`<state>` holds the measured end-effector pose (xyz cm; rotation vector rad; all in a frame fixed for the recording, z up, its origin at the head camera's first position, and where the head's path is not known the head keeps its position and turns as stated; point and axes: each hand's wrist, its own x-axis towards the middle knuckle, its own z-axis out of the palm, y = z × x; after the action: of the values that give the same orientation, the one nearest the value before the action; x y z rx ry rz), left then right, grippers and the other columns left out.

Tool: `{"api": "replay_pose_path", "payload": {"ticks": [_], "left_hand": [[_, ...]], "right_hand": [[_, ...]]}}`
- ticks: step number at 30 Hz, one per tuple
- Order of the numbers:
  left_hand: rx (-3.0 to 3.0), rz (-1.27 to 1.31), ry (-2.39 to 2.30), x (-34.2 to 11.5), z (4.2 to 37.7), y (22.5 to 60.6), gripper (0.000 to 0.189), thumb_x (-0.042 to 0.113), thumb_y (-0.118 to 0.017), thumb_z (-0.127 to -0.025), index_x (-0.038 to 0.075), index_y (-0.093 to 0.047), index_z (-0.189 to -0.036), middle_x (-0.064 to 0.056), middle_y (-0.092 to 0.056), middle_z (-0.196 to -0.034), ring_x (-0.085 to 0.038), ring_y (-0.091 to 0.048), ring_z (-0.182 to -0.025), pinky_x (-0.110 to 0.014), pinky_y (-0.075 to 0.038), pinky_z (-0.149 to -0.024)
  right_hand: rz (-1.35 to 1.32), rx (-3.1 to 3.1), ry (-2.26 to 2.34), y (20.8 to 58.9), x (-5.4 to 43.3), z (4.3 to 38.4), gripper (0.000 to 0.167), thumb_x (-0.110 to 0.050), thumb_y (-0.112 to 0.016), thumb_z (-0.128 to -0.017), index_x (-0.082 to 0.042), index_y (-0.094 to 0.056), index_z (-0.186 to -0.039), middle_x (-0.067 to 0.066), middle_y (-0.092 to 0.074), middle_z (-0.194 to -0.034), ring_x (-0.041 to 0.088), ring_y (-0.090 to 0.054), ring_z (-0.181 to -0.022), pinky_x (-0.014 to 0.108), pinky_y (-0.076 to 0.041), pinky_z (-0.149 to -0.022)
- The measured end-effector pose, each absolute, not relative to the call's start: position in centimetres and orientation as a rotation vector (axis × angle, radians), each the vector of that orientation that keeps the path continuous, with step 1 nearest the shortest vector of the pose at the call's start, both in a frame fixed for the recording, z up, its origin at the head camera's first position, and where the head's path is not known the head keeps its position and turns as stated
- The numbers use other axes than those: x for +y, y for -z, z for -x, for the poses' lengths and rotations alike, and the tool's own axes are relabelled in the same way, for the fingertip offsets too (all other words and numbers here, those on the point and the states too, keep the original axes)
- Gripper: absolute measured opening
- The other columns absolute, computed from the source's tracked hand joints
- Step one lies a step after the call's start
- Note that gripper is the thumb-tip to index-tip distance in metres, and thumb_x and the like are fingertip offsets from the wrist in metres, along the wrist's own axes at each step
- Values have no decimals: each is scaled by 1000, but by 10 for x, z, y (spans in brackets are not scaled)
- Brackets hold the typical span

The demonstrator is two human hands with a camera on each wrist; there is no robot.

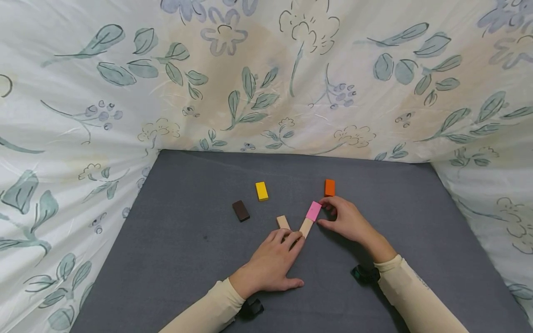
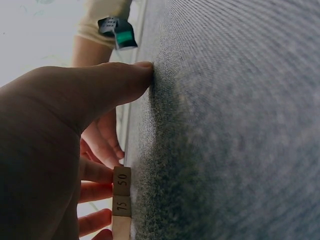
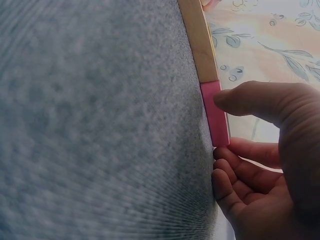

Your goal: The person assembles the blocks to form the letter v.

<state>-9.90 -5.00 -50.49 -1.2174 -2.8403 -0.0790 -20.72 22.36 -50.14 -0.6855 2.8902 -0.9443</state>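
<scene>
Plain wooden blocks form a V in the middle of the cloth; the left arm (image 1: 282, 222) and the right arm (image 1: 306, 227) show past my left hand (image 1: 272, 261). That hand lies over the V's lower part with its fingers extended on the blocks and its thumb stretched aside on the cloth. In the left wrist view, block ends (image 2: 121, 181) marked 50 and 75 stand by its fingertips. A pink block (image 1: 313, 211) continues the right arm end to end. My right hand (image 1: 347, 219) holds it, thumb (image 3: 230, 101) at its side and index fingertip at its far end.
An orange block (image 1: 329, 188) lies just beyond the right hand. Farther left are a yellow block (image 1: 262, 191) and a dark brown block (image 1: 241, 211). Grey cloth (image 1: 179, 259) covers the surface, with a floral curtain (image 1: 258, 83) behind and at both sides.
</scene>
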Motion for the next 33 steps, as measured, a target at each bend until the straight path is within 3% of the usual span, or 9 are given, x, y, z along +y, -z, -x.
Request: {"api": "replay_pose_path", "payload": {"ticks": [33], "left_hand": [[-2842,1221,77,-50,99,505,105,82,-68,-89,11,-48,-164,-5,-46,-160,-24,-43,-141,-46,-36,-122]], "right_hand": [[695,2875,996,501,224,205,50,-15,-91,-89,-3,-71,-134,9,-69,-116,26,-63,-98,49,-55,-88]]}}
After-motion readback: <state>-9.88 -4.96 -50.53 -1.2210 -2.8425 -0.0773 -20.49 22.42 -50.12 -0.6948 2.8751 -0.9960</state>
